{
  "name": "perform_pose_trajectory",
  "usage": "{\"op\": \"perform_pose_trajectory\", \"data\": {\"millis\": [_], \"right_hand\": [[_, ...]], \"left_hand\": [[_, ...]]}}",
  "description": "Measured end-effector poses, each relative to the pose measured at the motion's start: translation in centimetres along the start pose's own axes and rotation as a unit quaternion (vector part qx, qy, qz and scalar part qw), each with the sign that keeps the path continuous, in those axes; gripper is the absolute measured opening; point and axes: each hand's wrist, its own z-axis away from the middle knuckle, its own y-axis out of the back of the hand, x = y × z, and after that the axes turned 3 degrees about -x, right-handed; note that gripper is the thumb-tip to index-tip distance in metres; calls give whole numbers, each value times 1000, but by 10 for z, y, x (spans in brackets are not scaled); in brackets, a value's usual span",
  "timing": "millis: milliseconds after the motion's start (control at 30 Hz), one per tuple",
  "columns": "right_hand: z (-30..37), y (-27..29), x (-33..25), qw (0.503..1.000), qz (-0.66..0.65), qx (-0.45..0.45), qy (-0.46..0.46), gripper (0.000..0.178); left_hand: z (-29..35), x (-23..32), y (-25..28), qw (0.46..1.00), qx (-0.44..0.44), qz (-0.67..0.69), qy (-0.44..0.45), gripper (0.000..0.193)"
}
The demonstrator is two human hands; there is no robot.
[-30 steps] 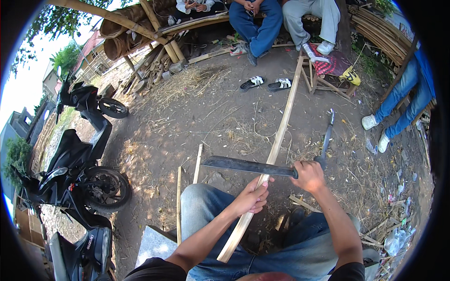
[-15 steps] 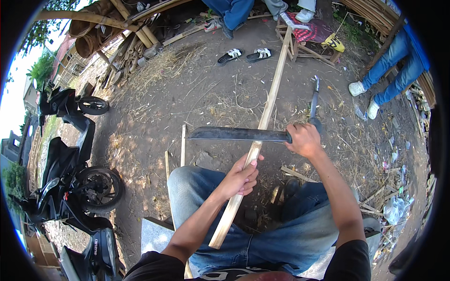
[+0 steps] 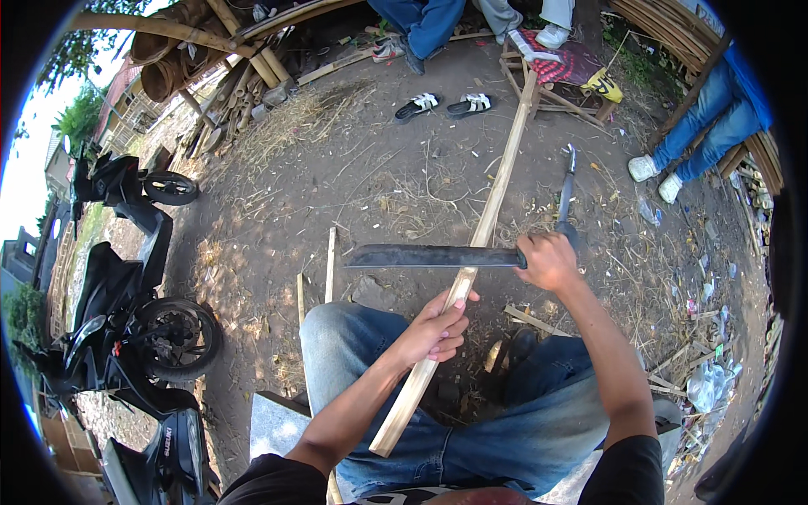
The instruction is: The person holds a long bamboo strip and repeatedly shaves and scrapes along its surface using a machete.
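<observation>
A long pale wooden strip (image 3: 498,198) slants away from my lap, its lower end over my jeans. My left hand (image 3: 438,328) is wrapped round it near that lower end. In my right hand (image 3: 549,259) is the handle of a machete (image 3: 429,257). Its dark, broad blade points left and lies across the strip just beyond my left hand; whether the edge bites into the wood cannot be told. Right behind my right hand, a second bladed tool (image 3: 566,189) with a dark handle stretches away, partly hidden by that hand.
Two black-and-white sandals (image 3: 468,104) lie on the dirt ahead. Beyond the strip's far end stands a low wooden stand (image 3: 572,109) with a red cloth. Other people's legs (image 3: 707,122) show at the far edge and right. Black motorcycles (image 3: 143,332) stand left; plastic litter (image 3: 711,383) lies right.
The machete has come slightly nearer to me along the strip. The strip's far end has swung a little to the right and its near end slightly left.
</observation>
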Motion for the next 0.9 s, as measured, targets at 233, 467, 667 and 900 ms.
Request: {"op": "perform_pose_trajectory", "data": {"millis": [233, 467, 667, 900], "right_hand": [[-10, 5, 83, 950, -1, 26, -311, 38], [7, 12, 34, 988, 8, -48, -148, 35], [8, 0, 91, 989, 7, 31, -145, 35], [18, 12, 110, 937, 13, -21, -348, 42]], "left_hand": [[1, -5, -18, 998, -37, -23, 51, 30], [2, -9, -3, 999, -32, 16, 20, 29], [4, -1, -16, 998, -48, 30, 33, 29], [-3, -11, -10, 998, -47, 13, 35, 31]]}}
